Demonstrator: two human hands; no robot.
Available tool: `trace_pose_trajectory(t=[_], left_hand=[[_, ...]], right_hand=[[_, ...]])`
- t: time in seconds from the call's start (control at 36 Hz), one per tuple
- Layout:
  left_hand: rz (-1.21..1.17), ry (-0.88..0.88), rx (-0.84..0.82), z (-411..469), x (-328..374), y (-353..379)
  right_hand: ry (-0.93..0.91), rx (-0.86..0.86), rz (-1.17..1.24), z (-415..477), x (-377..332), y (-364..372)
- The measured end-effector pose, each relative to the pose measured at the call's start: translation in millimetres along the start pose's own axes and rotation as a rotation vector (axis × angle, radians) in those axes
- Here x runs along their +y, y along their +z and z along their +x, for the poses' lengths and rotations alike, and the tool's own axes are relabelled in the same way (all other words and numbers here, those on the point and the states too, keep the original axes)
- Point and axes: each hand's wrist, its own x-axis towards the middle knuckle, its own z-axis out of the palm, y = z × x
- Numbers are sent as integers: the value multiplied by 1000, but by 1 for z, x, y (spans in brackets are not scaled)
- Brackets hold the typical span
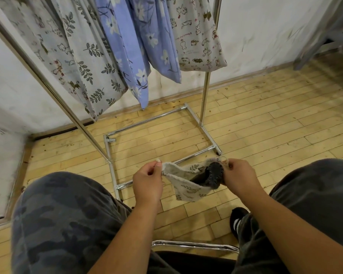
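Held in mid-air between the two grips, mouth stretched wide: a leaf-print drawstring pouch (186,187). Poking out of that mouth, tread upward, just beside the right grip: a dark lug-soled shoe (212,175). Pinching the pouch's left rim between thumb and forefinger, other fingers curled in: the left grip (148,179). Pinching the right rim along with a pale drawstring (224,159): the right grip (239,175).

To either side of the grips, knees in camouflage trousers (63,214). Under the right forearm, a black sneaker with white stripes (237,220); nearer than that, a chrome chair rail (194,245). Beneath it all, a wooden plank floor (265,125).

Beyond the grips, the base of a chrome garment rack (147,120). Hanging high above them, well apart from the pouch: leaf-print fabric (91,62), blue floral fabric (131,46) and animal-print fabric (196,36).
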Motion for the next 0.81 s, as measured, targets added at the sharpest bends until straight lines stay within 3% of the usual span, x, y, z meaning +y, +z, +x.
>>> trace_pose_trajectory(t=[0.08,0.25,0.31,0.42,0.47,0.56,0.81], left_hand=[[43,0,65,3,-1,-4],[137,70,50,2,1,-3],[89,20,32,3,1,-2],[-280,-293,-97,4,12,-1],[-376,-364,-150,4,18,0],[-438,-364,-202,1,25,1],[-325,-260,-174,0,32,-3]], right_hand=[[-156,74,-227,-1,-1,-3],[-180,101,-431,0,1,4],[-186,114,-415,-1,-1,4],[-199,139,-303,-2,-3,2],[-219,151,-259,-3,-3,1],[-247,174,-242,-3,-3,-1],[-254,206,-221,3,-3,-5]])
